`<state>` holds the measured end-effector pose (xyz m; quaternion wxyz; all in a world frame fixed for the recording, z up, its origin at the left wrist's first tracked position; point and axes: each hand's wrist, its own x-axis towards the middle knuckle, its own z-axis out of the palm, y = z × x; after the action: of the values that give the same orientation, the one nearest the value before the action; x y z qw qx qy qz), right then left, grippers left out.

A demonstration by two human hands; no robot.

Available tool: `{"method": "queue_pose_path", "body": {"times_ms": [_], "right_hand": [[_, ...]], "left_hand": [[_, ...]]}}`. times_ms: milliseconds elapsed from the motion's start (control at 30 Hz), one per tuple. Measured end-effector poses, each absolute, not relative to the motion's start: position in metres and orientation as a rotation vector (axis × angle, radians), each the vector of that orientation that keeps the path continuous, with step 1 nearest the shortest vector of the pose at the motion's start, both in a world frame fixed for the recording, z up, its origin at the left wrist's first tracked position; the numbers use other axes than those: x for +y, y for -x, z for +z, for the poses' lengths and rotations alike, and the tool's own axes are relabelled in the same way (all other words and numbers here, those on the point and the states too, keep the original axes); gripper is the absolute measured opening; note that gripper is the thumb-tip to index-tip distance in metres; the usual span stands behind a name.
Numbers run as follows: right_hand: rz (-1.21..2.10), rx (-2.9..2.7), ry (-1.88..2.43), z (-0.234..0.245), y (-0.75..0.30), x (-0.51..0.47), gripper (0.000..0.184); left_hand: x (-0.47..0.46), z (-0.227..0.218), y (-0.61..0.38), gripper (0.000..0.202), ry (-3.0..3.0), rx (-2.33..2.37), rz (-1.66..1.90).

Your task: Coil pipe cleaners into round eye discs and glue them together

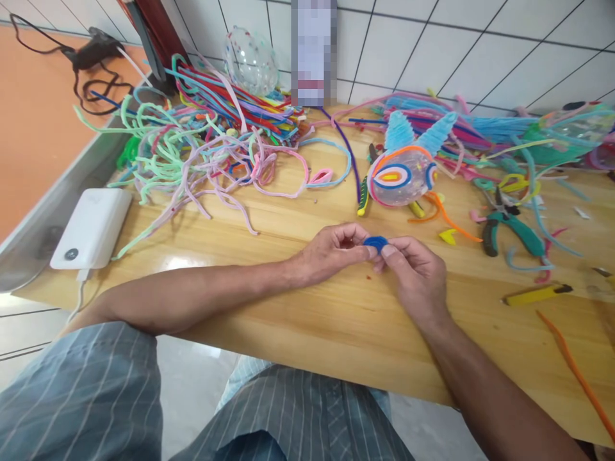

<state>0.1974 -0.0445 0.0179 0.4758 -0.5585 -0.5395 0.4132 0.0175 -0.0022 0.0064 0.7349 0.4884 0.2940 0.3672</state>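
Observation:
Between my two hands is a small coil of dark blue pipe cleaner (375,242), held just above the wooden table (288,326). My left hand (336,251) pinches its left side between thumb and fingers. On the other side, the thumb and fingers of my right hand (417,272) close on its right edge. Behind my hands stands a clear ball-shaped figure (402,179) with light blue pipe-cleaner ears (435,134), an orange band and an oval eye of white, blue and orange rings. A pipe cleaner in orange (459,221) trails beside it.
Tangled green and lilac pipe cleaners (192,153) heap at the back left. A white power bank (91,228) with a cable lies at the left edge. At the right are green-handled pliers (514,230), a yellow cutter (535,295) and an orange strip (576,371). A tiled wall (408,45) bounds the back.

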Motion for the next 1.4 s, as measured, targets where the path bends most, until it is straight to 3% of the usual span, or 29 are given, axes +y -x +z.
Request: {"method": "queue_pose_path", "body": {"times_ms": [567, 833, 1067, 1267, 1400], "right_hand": [[0.945, -1.425, 1.347, 0.015, -0.203, -0.045, 0.007], [1.006, -1.296, 1.352, 0.019, -0.200, -0.042, 0.005], [1.010, -1.336, 1.403, 0.017, -0.201, -0.040, 0.014], [0.625, -1.782, 1.581, 0.015, -0.209, -0.036, 0.019], [0.423, -1.815, 1.579, 0.014, -0.214, -0.032, 0.022]], "left_hand": [[0.000, 0.013, -0.017, 0.047, -1.082, 0.698, 0.788], [-0.001, 0.009, -0.016, 0.030, -1.074, 0.697, 0.816], [-0.002, 0.008, -0.015, 0.023, -1.277, 0.757, 0.856], [-0.002, 0.001, -0.007, 0.026, -1.936, 0.984, 1.011], [0.000, -0.004, -0.004, 0.034, -2.215, 0.982, 0.909]]}}
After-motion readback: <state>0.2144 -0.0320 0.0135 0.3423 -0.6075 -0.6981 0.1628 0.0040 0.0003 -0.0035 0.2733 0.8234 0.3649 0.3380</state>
